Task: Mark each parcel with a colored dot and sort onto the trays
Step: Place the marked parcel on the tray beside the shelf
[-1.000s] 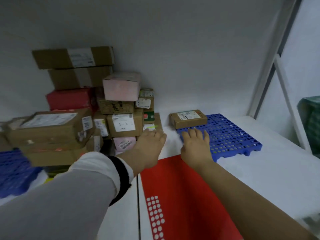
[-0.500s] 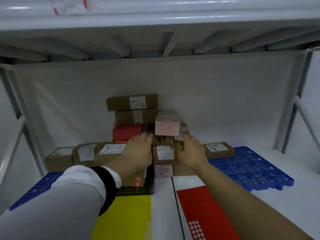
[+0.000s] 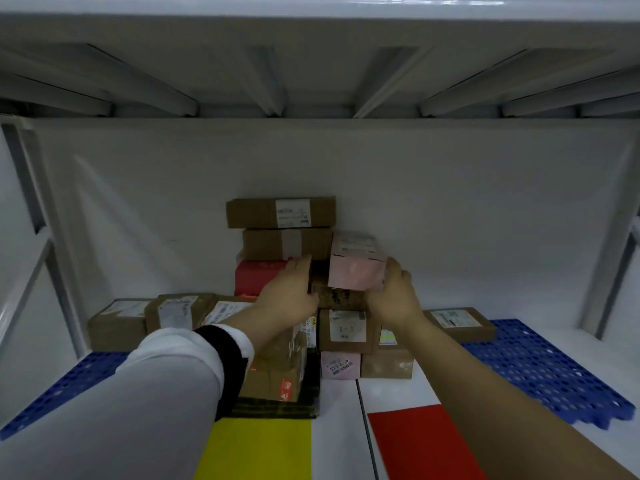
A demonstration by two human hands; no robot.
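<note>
Parcels are piled against the back wall of a white shelf bay. My left hand (image 3: 289, 292) presses the left end of a small brown parcel (image 3: 341, 297) in the middle of the pile. My right hand (image 3: 394, 297) clasps its right end, fingertips also touching the pink parcel (image 3: 356, 268) that sits tilted on top. Two long brown parcels (image 3: 280, 213) and a red parcel (image 3: 256, 277) are stacked just left of it. Blue perforated trays lie at the left (image 3: 69, 386) and right (image 3: 540, 368); the right one carries a flat brown parcel (image 3: 462, 322).
Several brown parcels (image 3: 117, 320) stand on the left tray's back part. A labelled brown box (image 3: 346, 329) and a small pink box (image 3: 339, 365) sit under the held one. A yellow sheet (image 3: 259, 448) and a red sheet (image 3: 422, 441) lie on the shelf front. The shelf ceiling hangs low overhead.
My view has pulled back and up from the right tray. Both hands rose from the shelf surface to the pile's middle and closed around the small brown parcel under the pink one.
</note>
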